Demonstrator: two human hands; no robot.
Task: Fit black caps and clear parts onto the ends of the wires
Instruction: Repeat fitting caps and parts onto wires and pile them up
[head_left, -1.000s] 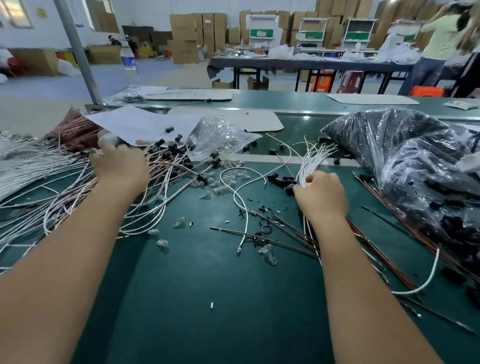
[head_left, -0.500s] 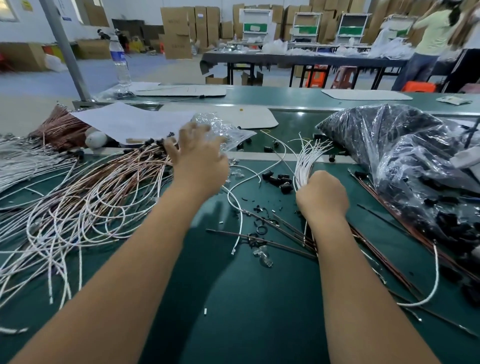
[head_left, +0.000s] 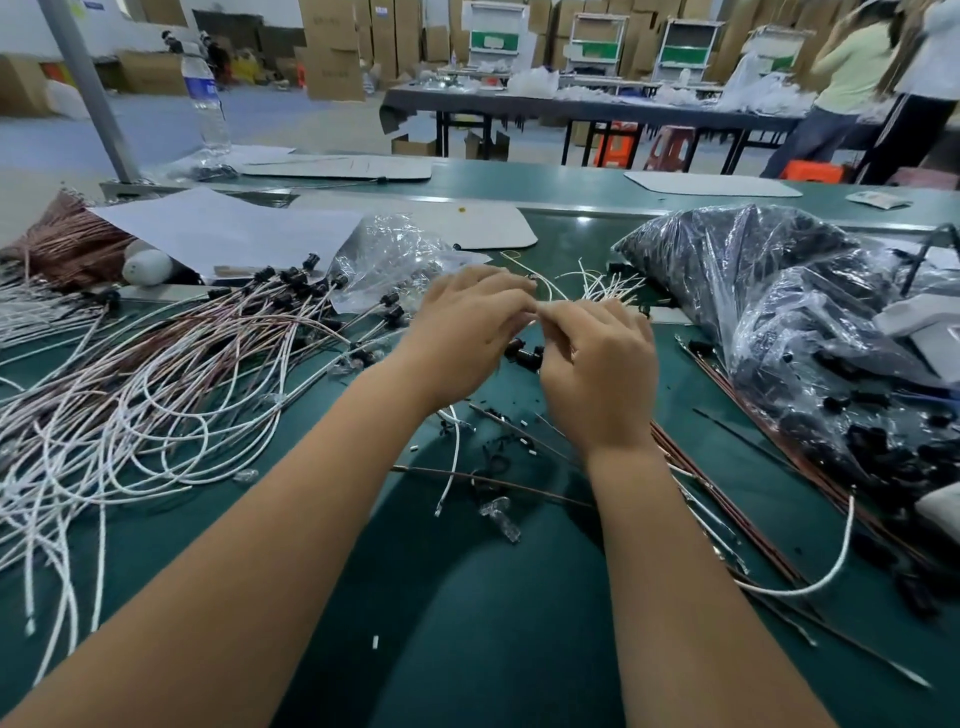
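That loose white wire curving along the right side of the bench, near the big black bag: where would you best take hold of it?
Probably near its upper free end, pinched from above. The white wire rises there in an open curve over bare green bench, whereas its lower stretch crosses the brown wires, where fingers would likely snag several at once.

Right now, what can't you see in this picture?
- What the fingers pinch: hidden behind both hands, head view.
- Black bag contents: glare and crinkled plastic blur them.
- White wires: cut off by the left edge.
- Bottle label: too small.
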